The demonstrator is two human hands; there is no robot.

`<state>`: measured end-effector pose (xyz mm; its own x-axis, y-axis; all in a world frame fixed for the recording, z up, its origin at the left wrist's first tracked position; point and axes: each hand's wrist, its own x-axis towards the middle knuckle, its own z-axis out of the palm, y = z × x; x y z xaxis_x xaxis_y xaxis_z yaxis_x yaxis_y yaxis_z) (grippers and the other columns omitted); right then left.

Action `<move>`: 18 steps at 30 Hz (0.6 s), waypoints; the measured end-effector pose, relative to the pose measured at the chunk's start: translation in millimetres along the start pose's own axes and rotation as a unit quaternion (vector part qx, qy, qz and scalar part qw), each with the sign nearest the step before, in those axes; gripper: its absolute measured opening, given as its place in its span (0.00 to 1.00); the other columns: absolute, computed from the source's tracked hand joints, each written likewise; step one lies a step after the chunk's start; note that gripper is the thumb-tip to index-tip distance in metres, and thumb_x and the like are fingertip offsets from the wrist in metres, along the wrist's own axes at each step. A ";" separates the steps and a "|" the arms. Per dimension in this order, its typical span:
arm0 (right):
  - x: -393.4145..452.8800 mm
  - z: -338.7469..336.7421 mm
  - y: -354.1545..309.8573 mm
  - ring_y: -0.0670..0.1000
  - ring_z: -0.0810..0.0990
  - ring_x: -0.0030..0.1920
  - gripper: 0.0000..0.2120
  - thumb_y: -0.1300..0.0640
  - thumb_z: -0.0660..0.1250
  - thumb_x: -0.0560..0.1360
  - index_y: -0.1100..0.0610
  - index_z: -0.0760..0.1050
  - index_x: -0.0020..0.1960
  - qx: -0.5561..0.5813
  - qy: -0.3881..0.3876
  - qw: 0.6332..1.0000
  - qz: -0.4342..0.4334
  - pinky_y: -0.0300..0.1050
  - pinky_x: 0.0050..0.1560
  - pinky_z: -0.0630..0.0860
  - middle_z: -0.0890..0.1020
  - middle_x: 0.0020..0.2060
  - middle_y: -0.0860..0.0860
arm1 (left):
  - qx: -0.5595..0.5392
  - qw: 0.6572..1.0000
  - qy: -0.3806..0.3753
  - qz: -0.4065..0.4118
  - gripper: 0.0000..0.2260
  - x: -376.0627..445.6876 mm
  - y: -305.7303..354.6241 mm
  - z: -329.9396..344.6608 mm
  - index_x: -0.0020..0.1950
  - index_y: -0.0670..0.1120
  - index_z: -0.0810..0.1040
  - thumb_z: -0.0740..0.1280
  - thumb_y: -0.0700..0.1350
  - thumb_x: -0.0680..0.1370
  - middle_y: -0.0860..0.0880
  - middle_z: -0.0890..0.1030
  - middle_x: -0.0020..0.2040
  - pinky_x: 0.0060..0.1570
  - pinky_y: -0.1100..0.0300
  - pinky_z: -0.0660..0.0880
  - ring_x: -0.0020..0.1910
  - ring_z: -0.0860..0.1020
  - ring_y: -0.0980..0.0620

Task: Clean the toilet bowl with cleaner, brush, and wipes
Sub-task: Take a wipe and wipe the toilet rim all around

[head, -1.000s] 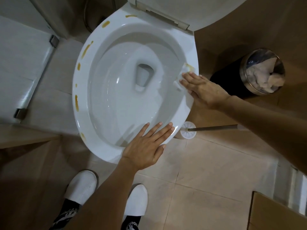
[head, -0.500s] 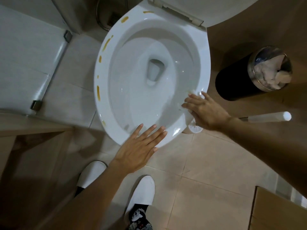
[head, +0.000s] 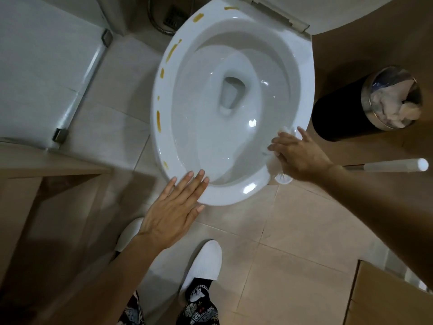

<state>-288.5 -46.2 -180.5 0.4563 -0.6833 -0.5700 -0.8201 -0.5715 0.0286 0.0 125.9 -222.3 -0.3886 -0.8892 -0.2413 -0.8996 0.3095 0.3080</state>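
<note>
My left hand (head: pixel 174 211) lies flat, fingers straight, on the near rim of the toilet bowl (head: pixel 236 193). My right hand (head: pixel 297 153) presses a white wipe (head: pixel 287 130) onto the right rim. The brush (head: pixel 396 165) lies on the floor behind my right wrist; a black bin (head: pixel 339 118) of used tissue stands just beyond. Yellow smears (head: pixel 158 121) dot the far-left rim.

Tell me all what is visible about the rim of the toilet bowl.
The rim is white, glossy, ceramic-looking, an oval ring round the bowl, seat and lid raised behind it. Yellow-brown smears dot its left side and far end; the right side shows none. The left hand rests flat on its near edge. The right hand presses a white wipe on its right side.
</note>
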 end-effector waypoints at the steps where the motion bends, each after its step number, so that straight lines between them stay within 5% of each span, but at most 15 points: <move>1: -6.0 4.8 -9.0 0.49 0.62 0.74 0.19 0.56 0.57 0.79 0.52 0.71 0.69 0.015 0.004 1.000 -0.017 0.55 0.75 0.47 0.73 0.68 0.48 | -0.007 1.000 0.000 -0.008 0.24 -2.6 -0.9 0.2 0.77 0.45 0.57 0.48 0.52 0.81 0.48 0.57 0.77 0.73 0.53 0.49 0.75 0.56 0.48; 5: -20.5 11.9 -24.1 0.49 0.68 0.71 0.18 0.58 0.58 0.79 0.52 0.73 0.68 0.059 0.013 0.996 -0.067 0.57 0.75 0.49 0.76 0.65 0.48 | -0.020 1.000 0.003 -0.016 0.25 -9.0 -5.3 1.9 0.77 0.46 0.54 0.48 0.52 0.81 0.50 0.55 0.77 0.73 0.52 0.51 0.76 0.54 0.51; 14: 1.3 -4.3 -6.8 0.47 0.64 0.72 0.19 0.56 0.58 0.79 0.51 0.71 0.69 -0.002 -0.024 1.000 0.018 0.56 0.75 0.44 0.73 0.68 0.47 | 0.001 1.000 -0.007 -0.023 0.26 -8.6 -4.4 7.1 0.78 0.47 0.53 0.47 0.54 0.81 0.50 0.54 0.78 0.73 0.49 0.52 0.76 0.53 0.50; 18: -7.4 2.4 -47.1 0.49 0.68 0.70 0.20 0.58 0.58 0.78 0.52 0.72 0.69 0.042 -0.044 0.998 -0.034 0.50 0.75 0.48 0.76 0.66 0.49 | -0.002 1.000 -0.005 -0.022 0.26 -8.2 -2.9 6.1 0.78 0.46 0.54 0.48 0.54 0.81 0.49 0.55 0.78 0.73 0.51 0.51 0.76 0.54 0.50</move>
<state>-254.1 -13.2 -179.6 0.4820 -0.5994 -0.6391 -0.8164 -0.5720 -0.0792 4.6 134.3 -226.8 -0.3506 -0.8984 -0.2644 -0.9151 0.2687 0.3006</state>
